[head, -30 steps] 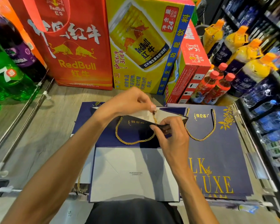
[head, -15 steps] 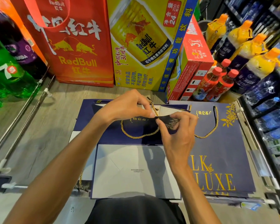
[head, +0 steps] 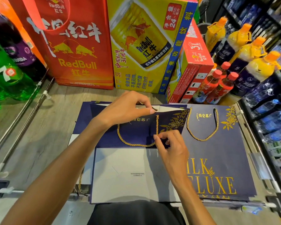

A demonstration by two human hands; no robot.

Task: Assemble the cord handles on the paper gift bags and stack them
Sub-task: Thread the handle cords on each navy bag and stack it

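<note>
A flat navy paper gift bag (head: 136,132) lies in front of me, its white base panel folded toward me. A gold cord handle (head: 133,143) hangs in a loop on its face. My left hand (head: 126,108) pinches the cord's end at the bag's top edge. My right hand (head: 170,146) pinches the cord low on its right strand. To the right lies a stack of navy bags (head: 217,159) with gold lettering, its top bag carrying a fitted gold handle (head: 201,138).
A red Red Bull bag (head: 75,46), a yellow Red Bull carton (head: 146,46) and red boxes (head: 195,62) stand behind the bags. Drink bottles (head: 217,88) crowd the right; green bottles (head: 6,75) and metal rails (head: 23,119) sit left. More navy bags lie under the worked one.
The bag's top flap now lies flatter. My right hand has dropped from the top edge down along the cord. My left hand stays at the top edge.
</note>
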